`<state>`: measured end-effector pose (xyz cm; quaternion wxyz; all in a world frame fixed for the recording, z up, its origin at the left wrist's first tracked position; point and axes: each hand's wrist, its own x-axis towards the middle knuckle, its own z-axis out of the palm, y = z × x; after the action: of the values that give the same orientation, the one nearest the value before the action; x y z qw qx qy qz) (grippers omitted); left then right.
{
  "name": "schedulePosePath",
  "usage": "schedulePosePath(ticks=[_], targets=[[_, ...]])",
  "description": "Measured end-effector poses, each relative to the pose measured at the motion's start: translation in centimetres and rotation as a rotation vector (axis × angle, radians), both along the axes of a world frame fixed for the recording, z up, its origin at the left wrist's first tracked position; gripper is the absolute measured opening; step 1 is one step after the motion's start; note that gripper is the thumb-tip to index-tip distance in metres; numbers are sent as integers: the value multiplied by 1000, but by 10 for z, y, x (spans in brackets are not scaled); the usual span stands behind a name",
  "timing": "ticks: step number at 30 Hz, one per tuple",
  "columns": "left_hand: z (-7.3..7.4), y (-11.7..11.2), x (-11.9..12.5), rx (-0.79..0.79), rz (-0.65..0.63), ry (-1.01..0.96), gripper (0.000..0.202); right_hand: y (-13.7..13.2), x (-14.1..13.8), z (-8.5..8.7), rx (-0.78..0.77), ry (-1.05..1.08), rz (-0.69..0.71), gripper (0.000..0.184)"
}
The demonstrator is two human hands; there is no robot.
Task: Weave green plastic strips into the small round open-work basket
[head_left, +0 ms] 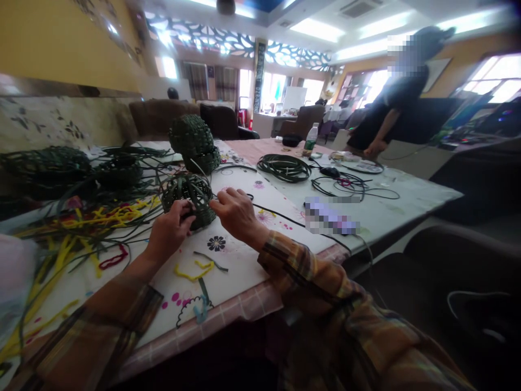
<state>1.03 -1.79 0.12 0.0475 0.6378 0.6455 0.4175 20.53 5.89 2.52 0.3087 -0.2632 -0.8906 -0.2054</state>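
Around the woven basket (171, 190), two bare hands. Basket sat on a flower-printed desk (240, 260), its dark green strips arching apart with gaps between. Left hand (173, 225) on its near left side, fingers and thumb closed about the weave, seemingly as a brace, since so light and springy a form would likely skew under a pull. Right hand (236, 212) at its right side, thumb and forefinger drawn together; grip narrow, pinched on what looked like one of its strips, though a loose end or part of the wall, could not tell. Dark line (285, 217), strip or cord, ran off to the right of the basket; no telling whether it joined the weave.

Just behind the basket: one rounded woven piece (191, 136) atop another, presumably set clear of the hands yet easy to compare by eye. Left of the basket: yellow and red fuzzy strips (122, 212) heaped among loose green ones, perhaps put aside to free the working spot. Near side of it: small yellow pieces (195, 270). Right of it, farther back: coiled strips (285, 167), wound probably against tangling. Well apart, far right of the basket: a standing person (388, 108)
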Motion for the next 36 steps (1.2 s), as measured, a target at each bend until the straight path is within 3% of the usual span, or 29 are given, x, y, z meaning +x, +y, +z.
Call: schedulePosePath(ticks=[9, 16, 20, 22, 25, 27, 29, 32, 36], targets=[[4, 0, 0, -6, -38, -90, 38, 6, -4, -2, 94, 60, 44, 32], [7, 1, 3, 43, 16, -93, 37, 23, -13, 0, -1, 103, 15, 31], [5, 3, 6, 66, 57, -131, 32, 5, -12, 1, 7, 180, 116, 27], [5, 4, 7, 88, 62, -118, 29, -9, -11, -1, -96, 31, 216, 29], [5, 4, 9, 97, 78, -108, 25, -17, -8, -5, -451, -217, 59, 28], [4, 4, 9, 86, 92, -111, 24, -9, -4, -4, -589, -212, -117, 26], [3, 4, 10, 79, 91, -92, 24, 3, 0, 0, -563, -24, -150, 28], [0, 5, 12, 85, 84, -23, 26, 17, -1, 8, -487, 271, 131, 28], [-3, 5, 13, 120, 88, 100, 31, 15, -22, 15, -552, 405, 551, 28]])
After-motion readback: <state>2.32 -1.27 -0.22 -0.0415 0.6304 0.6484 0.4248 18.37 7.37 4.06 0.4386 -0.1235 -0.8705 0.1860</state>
